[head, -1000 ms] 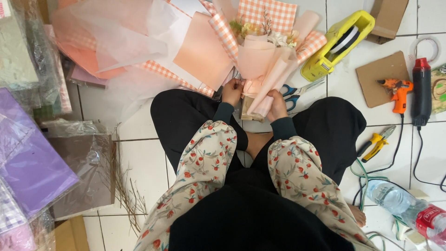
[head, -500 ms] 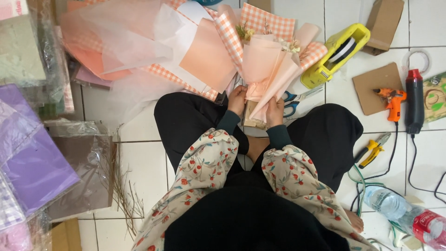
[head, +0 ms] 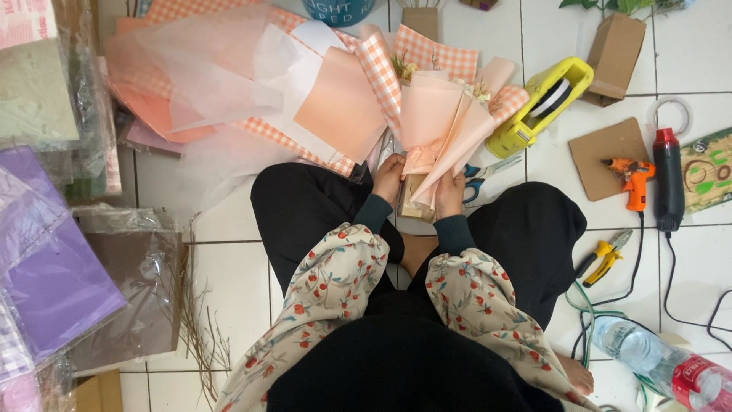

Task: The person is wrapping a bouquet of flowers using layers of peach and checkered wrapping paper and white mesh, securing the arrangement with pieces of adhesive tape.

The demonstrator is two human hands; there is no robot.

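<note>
I sit cross-legged on a white tiled floor, holding a small bouquet (head: 441,122) wrapped in peach paper and orange checked paper. My left hand (head: 389,177) grips the lower left of the wrap, at its narrow base. My right hand (head: 450,192) clasps the lower right side of the same base. The bouquet stands tilted away from me, with small dried flowers showing at its top. Loose sheets of peach and checked wrapping paper (head: 229,84) lie spread to the left of it.
Yellow tape dispenser (head: 540,105), scissors (head: 488,169), orange glue gun (head: 630,180), black heat gun (head: 668,188) and yellow pliers (head: 602,255) lie right. A water bottle (head: 662,368) rests at lower right. Purple paper stacks (head: 53,282) and dried twigs (head: 200,336) sit left.
Both hands have kept hold of the bouquet's base. The bouquet has been raised more upright, and the view has shifted slightly.
</note>
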